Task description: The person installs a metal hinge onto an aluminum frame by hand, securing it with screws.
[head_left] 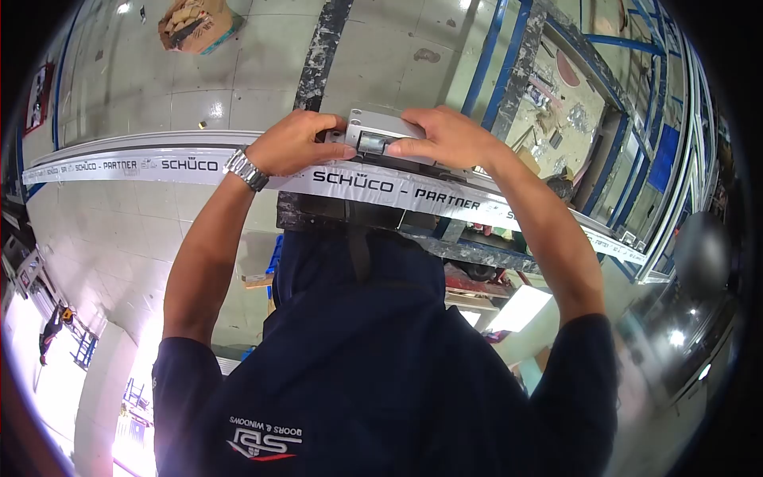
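A long metal profile (397, 188) with white printed film along its near side lies across the view. On it, near the middle, sits a silver metal block (387, 125) with a roller-like part in its near face. My left hand (296, 143), with a watch on the wrist, has its thumb and fingers closed at the left end of the block. My right hand (447, 137) grips the block's right side, fingers over the top and thumb on the near face beside the roller-like part. Parts beneath the thumbs are hidden.
Dark, paint-marked beams (324, 56) support the profile. Blue metal frames (486, 60) stand at the upper right, around a littered board (556, 111). An open cardboard box (195, 28) lies on the floor at the upper left. Shelving with items is below the beam.
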`<state>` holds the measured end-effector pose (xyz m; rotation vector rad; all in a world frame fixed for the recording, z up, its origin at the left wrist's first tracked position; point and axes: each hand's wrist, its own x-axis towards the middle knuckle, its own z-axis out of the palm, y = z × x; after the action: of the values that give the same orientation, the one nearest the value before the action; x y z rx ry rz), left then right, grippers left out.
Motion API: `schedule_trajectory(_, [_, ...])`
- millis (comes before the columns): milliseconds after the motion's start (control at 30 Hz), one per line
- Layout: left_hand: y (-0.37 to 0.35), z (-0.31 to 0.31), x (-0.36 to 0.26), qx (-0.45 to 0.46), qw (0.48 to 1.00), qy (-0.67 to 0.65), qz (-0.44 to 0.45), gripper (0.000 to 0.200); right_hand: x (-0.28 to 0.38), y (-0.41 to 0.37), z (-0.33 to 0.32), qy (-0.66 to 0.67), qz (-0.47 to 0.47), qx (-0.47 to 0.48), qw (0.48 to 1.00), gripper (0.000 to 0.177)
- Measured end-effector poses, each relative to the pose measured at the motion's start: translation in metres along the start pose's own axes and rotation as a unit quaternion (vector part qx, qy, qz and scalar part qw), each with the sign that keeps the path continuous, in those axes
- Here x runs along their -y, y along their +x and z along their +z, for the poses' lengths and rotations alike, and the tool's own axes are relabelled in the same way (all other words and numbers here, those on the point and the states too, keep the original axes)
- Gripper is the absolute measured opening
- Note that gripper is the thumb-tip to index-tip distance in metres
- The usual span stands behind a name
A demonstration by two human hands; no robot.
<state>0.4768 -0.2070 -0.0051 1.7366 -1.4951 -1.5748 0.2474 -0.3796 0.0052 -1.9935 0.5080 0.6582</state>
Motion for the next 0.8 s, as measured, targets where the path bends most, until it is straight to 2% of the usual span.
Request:
schedule_trajectory(67, [-0.002,0.005,0.001,-0.004,1.0,-0.003,-0.009,0.041,0.001,-0.001,0.001,-0.008,-0.003,-0.003,1.0,0.078])
schedule_trajectory(167, [0.0,0.018,0.015,-0.077,0.995,0.004,0.062,0.04,0.007,-0.006,0.003,-0.009,0.002,-0.017,1.0,0.079])
schedule_trajectory(367, [0.0,0.01,0.006,-0.03,0.999,0.015,0.02,0.04,0.003,-0.006,0.008,-0.019,-0.014,-0.032,0.999,0.081])
schedule_trajectory(400, [0.002,0.011,0.007,-0.021,0.998,-0.047,0.028,0.04,0.003,-0.007,0.011,-0.02,-0.016,-0.035,0.999,0.081])
schedule_trajectory(533, [0.001,0.006,-0.003,0.015,1.0,0.022,-0.015,0.043,-0.003,-0.005,0.016,-0.019,-0.027,-0.058,0.998,0.081])
schedule_trajectory(633, [-0.001,0.013,-0.001,-0.011,1.0,0.015,0.001,0.046,-0.007,-0.006,0.02,-0.007,-0.028,-0.045,0.999,0.083])
schedule_trajectory(800, [-0.001,0.015,0.008,-0.02,0.997,-0.069,0.001,0.049,-0.006,-0.004,0.013,-0.011,-0.012,-0.017,1.0,0.085])
